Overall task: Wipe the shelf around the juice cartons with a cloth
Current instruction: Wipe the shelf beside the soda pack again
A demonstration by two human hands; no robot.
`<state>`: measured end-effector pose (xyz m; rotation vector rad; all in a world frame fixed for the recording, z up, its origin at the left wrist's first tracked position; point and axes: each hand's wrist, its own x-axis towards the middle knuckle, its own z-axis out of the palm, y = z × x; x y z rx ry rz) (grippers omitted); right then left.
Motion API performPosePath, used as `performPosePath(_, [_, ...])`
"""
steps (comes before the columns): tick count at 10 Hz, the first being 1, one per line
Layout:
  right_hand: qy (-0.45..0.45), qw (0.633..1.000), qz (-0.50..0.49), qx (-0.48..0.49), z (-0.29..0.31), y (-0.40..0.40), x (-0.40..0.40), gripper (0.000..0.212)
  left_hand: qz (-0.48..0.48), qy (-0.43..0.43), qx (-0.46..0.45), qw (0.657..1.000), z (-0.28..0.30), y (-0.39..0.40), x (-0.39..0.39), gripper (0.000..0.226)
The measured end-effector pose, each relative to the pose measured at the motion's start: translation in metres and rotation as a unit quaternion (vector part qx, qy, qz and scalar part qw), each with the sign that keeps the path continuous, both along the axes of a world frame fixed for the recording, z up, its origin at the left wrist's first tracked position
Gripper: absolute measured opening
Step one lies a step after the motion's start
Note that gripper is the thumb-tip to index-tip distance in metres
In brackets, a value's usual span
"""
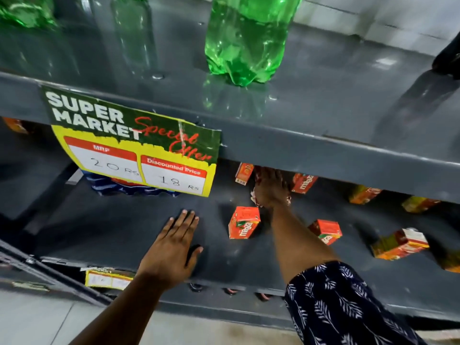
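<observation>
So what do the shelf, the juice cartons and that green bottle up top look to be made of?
Shelf: looks like painted metal, grey and semi-glossy, since it mirrors the bottle above. Juice cartons: printed, coated paperboard by their sharp folded edges, slight sheen. Green bottle: translucent plastic with a lobed moulded base. Cloth under the right hand: mostly hidden, cannot tell.
</observation>
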<state>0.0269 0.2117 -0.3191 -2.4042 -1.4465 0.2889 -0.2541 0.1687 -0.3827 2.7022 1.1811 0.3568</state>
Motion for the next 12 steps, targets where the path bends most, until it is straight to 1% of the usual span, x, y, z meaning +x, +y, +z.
performPosePath(1, [-0.058,0.998,0.019,-0.031,-0.020,-0.005,0.009,0.054,0.001,0.004,-0.005,1.000,-0.001,0.000,-0.001,0.074])
performPosePath(2, [-0.064,0.996,0.030,-0.050,-0.024,-0.016,0.009,0.064,-0.002,0.004,-0.007,1.000,0.001,0.000,0.000,0.075])
performPosePath(3, [-0.077,0.994,0.042,-0.067,-0.031,-0.041,0.002,0.063,-0.001,0.021,-0.004,1.000,0.001,-0.002,0.000,0.076])
performPosePath(4, [-0.064,0.996,0.040,-0.042,-0.034,-0.067,-0.010,0.074,0.004,0.013,-0.012,1.000,0.004,-0.003,0.001,0.076])
performPosePath(5, [-0.051,0.998,0.016,-0.018,-0.035,-0.094,-0.027,0.065,0.001,0.015,-0.009,1.000,0.005,-0.004,0.001,0.068])
performPosePath(6, [-0.045,0.999,-0.007,0.016,-0.038,-0.121,-0.042,0.059,0.006,0.019,-0.015,1.000,0.004,-0.004,0.002,0.068])
performPosePath(7, [-0.031,0.999,-0.006,0.033,-0.044,-0.151,-0.054,0.060,0.004,0.027,-0.018,0.999,0.001,-0.003,0.002,0.067])
performPosePath(8, [-0.018,1.000,-0.009,0.019,-0.042,-0.185,-0.067,0.060,0.005,0.032,-0.014,0.999,0.000,-0.005,0.001,0.066])
performPosePath(9, [-0.015,1.000,-0.010,-0.003,-0.037,-0.221,-0.077,0.058,0.028,0.033,-0.008,0.999,0.002,-0.011,0.002,0.064])
performPosePath(11, [0.001,0.999,0.018,-0.033,-0.022,-0.280,-0.077,0.056,0.105,0.002,-0.008,0.994,0.000,-0.032,-0.002,0.062])
performPosePath(12, [0.047,0.996,0.042,-0.069,-0.026,-0.309,-0.070,0.043,0.128,0.014,-0.016,0.992,0.000,-0.037,-0.004,0.064])
